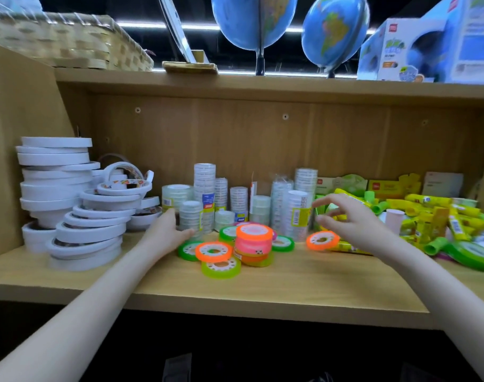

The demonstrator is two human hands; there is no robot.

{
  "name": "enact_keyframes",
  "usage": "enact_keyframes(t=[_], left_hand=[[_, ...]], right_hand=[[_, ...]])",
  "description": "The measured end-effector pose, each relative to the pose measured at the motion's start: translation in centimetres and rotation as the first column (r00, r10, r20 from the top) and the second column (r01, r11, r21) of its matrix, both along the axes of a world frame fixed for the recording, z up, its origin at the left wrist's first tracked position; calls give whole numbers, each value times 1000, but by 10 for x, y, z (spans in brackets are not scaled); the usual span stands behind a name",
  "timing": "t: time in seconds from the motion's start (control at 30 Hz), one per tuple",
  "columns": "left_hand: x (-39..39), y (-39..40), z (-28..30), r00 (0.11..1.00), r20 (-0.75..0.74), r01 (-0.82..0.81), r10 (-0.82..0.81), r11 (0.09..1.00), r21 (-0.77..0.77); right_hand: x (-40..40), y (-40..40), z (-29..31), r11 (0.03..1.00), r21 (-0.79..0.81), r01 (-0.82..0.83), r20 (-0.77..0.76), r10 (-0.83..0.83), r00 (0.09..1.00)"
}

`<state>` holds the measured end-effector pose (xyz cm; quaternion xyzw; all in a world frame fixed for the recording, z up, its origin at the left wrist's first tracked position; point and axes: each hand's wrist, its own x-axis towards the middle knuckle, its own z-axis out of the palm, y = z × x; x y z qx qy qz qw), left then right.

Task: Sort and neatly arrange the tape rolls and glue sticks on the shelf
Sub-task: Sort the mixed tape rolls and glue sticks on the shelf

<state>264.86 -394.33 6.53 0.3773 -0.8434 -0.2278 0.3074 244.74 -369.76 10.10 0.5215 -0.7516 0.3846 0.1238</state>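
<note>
My left hand (169, 230) reaches to the shelf (290, 288), its fingers curved around the base of a short stack of clear tape rolls (190, 216); the grip contact itself is partly hidden, so I cannot tell whether the stack is clamped or only touched. My right hand (345, 219) hovers above the shelf with its fingers (322, 201) apart and relaxed, holding nothing, just in front of the heap of yellow and green glue sticks (428, 213) at the right end. Taller columns of clear tape (205, 186) stand in a row along the middle of the shelf. In front of them lie loose neon tape rolls: a small pile topped by an orange roll (254, 233), a flat orange roll (214, 252) resting on a green roll (221, 267), and a tilted orange roll (323, 240) just below my right hand. At the left end, uneven stacks of white tape rolls (56, 186) lean against one another. On the board above stand two globes (253, 20), a woven basket (70, 42) and a boxed globe (428, 48).
</note>
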Motion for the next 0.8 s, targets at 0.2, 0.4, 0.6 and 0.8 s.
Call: enact_keyframes(t=[0.2, 0.4, 0.6, 0.8], left_hand=[[-3, 31, 0, 956, -282, -176, 86, 933, -314], [-33, 87, -2, 964, -167, 68, -207, 799, -597], [-42, 93, -16, 957, 110, 287, -269, 810, -512], [-38, 83, -18, 953, 184, 301, -242, 832, -466]], right_hand=[[-31, 17, -5, 867, 461, 187, -263, -68, 962], [-48, 4, -39, 900, 336, 277, -482, -88, 871], [-13, -19, -32, 991, -15, 132, -330, -130, 935], [3, -43, -40, 967, 256, -2, -203, 55, 978]])
